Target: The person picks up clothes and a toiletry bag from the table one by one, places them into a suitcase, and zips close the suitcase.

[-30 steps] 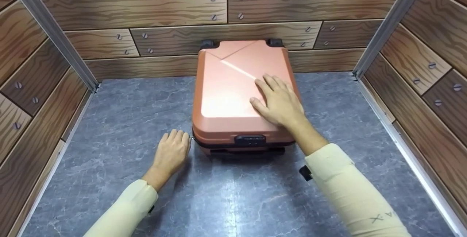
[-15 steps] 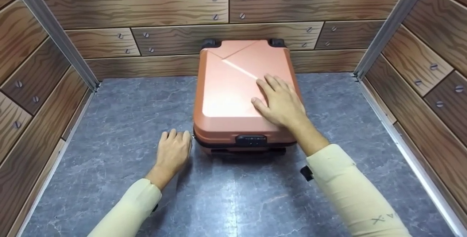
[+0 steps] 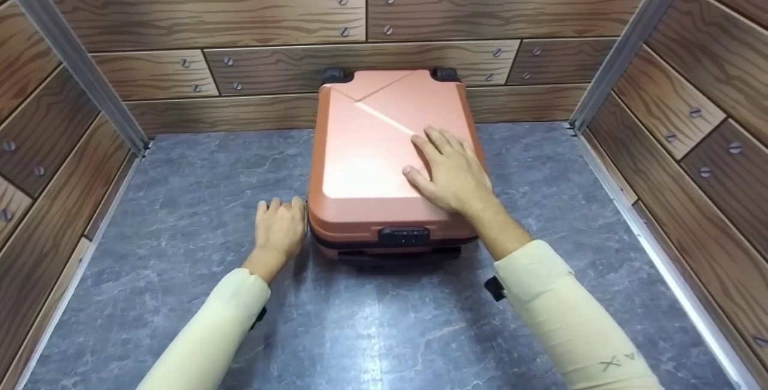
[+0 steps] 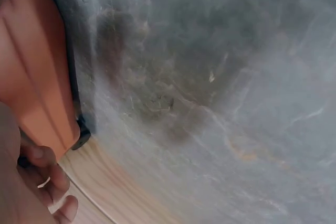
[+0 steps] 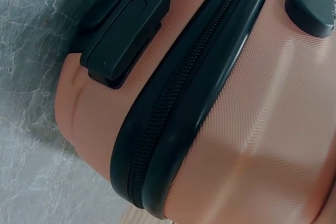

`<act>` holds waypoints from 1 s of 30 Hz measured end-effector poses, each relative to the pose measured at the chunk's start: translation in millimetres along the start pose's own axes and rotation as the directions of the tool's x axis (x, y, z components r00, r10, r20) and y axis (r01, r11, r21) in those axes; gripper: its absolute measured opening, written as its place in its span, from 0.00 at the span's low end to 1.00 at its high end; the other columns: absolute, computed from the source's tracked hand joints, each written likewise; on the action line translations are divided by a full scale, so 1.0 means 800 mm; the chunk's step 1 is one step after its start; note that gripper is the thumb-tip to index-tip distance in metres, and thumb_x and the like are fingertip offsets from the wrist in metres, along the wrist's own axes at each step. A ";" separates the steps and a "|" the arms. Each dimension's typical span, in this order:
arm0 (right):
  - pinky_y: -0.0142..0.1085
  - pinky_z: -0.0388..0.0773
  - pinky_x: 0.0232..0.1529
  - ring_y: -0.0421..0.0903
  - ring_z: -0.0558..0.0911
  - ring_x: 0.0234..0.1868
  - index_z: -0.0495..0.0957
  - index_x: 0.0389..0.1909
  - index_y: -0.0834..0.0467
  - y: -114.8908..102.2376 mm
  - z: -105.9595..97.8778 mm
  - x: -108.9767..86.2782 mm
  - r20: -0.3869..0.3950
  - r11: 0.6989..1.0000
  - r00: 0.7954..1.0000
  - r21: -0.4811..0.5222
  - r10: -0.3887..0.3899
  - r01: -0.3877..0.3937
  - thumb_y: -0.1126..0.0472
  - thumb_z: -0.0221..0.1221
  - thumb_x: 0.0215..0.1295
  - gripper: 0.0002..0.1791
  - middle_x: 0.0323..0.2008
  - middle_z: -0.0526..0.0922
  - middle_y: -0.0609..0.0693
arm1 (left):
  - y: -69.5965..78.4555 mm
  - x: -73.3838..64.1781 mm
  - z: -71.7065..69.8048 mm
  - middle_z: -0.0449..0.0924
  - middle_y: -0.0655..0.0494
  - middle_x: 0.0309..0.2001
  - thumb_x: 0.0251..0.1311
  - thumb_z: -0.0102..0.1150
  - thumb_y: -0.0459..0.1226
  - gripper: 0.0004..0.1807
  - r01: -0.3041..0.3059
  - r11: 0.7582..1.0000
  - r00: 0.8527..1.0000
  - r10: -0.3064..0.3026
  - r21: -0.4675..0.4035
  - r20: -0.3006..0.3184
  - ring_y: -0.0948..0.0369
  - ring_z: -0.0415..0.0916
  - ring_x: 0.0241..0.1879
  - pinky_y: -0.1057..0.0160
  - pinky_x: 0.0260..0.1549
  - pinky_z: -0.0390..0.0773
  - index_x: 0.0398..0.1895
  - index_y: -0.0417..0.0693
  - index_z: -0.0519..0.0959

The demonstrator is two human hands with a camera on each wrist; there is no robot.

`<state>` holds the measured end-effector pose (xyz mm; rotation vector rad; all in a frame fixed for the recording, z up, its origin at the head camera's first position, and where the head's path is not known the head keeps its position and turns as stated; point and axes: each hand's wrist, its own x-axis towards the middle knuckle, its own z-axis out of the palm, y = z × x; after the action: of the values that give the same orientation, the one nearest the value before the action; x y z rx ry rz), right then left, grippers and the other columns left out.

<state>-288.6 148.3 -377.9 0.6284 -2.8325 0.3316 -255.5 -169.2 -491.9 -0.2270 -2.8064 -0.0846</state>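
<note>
A pink-orange hard-shell suitcase (image 3: pixel 372 162) lies flat on the floor, its wheels toward the back wall. At its left side, my left hand (image 3: pixel 281 228) has its fingers curled and pinches the zipper pull, which is mostly hidden behind the fingers. In the left wrist view, the thumb and fingers of the left hand (image 4: pixel 44 182) meet close to the suitcase shell (image 4: pixel 39 72). My right hand (image 3: pixel 450 174) rests on the lid's right part with fingers spread. The right wrist view shows the black zipper (image 5: pixel 173 82) with its teeth meshed at the near right corner.
A black combination lock (image 3: pixel 403 235) sits on the suitcase's near side. Black wheels (image 3: pixel 445 74) are close to the wood-patterned back wall (image 3: pixel 240 15). Metal posts (image 3: pixel 618 48) stand at the corners. Grey marbled floor (image 3: pixel 198 186) lies around the suitcase.
My left hand has moved forward along the suitcase's left side, from the near corner toward the back wall. The right hand stays on the lid. The head view has shifted slightly.
</note>
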 end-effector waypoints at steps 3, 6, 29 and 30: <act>0.55 0.45 0.76 0.59 0.56 0.77 0.61 0.75 0.53 -0.004 -0.002 0.001 -0.012 1.000 1.000 -0.008 -0.009 0.009 0.35 0.45 0.70 0.39 0.77 0.58 0.57 | -0.002 0.001 -0.002 0.84 0.41 0.32 0.73 0.42 0.41 0.14 0.020 0.999 0.999 -0.019 -0.028 0.027 0.43 0.76 0.38 0.46 0.39 0.66 0.34 0.42 0.72; 0.55 0.45 0.76 0.59 0.57 0.77 0.61 0.75 0.53 -0.004 -0.004 0.000 -0.021 1.000 1.000 -0.017 -0.006 0.006 0.35 0.45 0.70 0.38 0.77 0.58 0.57 | -0.001 0.004 -0.004 0.85 0.41 0.33 0.75 0.40 0.43 0.16 0.029 0.998 0.999 -0.028 -0.050 0.027 0.42 0.77 0.38 0.46 0.38 0.67 0.34 0.42 0.73; 0.55 0.46 0.76 0.58 0.56 0.77 0.60 0.75 0.52 -0.003 0.001 -0.003 0.002 1.000 1.000 -0.014 0.014 -0.014 0.35 0.42 0.71 0.38 0.77 0.57 0.57 | -0.002 0.034 -0.005 0.85 0.37 0.42 0.72 0.42 0.41 0.12 0.097 0.995 0.973 -0.087 -0.037 0.215 0.41 0.80 0.45 0.42 0.45 0.70 0.42 0.42 0.73; 0.55 0.46 0.76 0.58 0.56 0.77 0.60 0.75 0.52 -0.002 0.001 -0.003 0.001 1.000 1.000 -0.016 0.013 -0.013 0.35 0.42 0.71 0.38 0.77 0.57 0.57 | -0.001 0.035 -0.005 0.85 0.37 0.42 0.72 0.43 0.41 0.12 0.095 0.995 0.971 -0.084 -0.036 0.226 0.41 0.80 0.45 0.41 0.45 0.70 0.43 0.41 0.73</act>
<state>-285.6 147.4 -379.0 0.6076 -2.8391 0.3107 -280.1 -166.6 -478.9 -0.1270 -3.0420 -0.1551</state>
